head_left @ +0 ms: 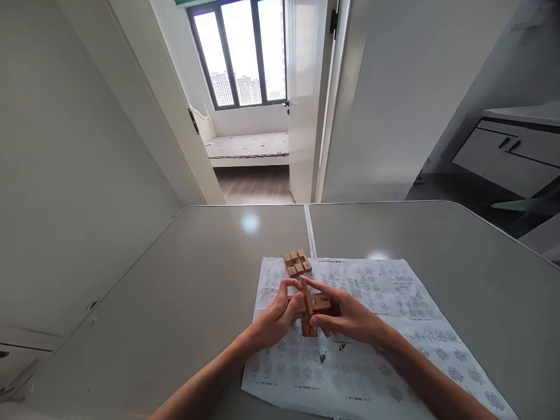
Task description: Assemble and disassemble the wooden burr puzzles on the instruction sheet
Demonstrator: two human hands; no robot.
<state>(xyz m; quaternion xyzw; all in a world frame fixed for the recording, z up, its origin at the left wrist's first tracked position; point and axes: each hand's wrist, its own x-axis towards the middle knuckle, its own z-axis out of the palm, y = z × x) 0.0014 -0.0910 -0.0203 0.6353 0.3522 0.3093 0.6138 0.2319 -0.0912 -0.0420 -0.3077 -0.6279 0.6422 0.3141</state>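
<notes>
Between my two hands is a partly assembled wooden burr puzzle, made of notched blocks crossing one another, with a dark mark on one block. My left hand grips its left side, thumb and fingers closed on the wood. From the right, my right hand holds an upright piece, index finger on its top and thumb low on its side. One block end points toward me. Just beyond the hands lie several notched wooden pieces close together. My fingers hide parts of the puzzle.
Under the hands a large creased sheet printed with puzzle diagrams covers part of the grey table. A pale seam runs across the tabletop. Past the far edge are an open door, a bed and a window.
</notes>
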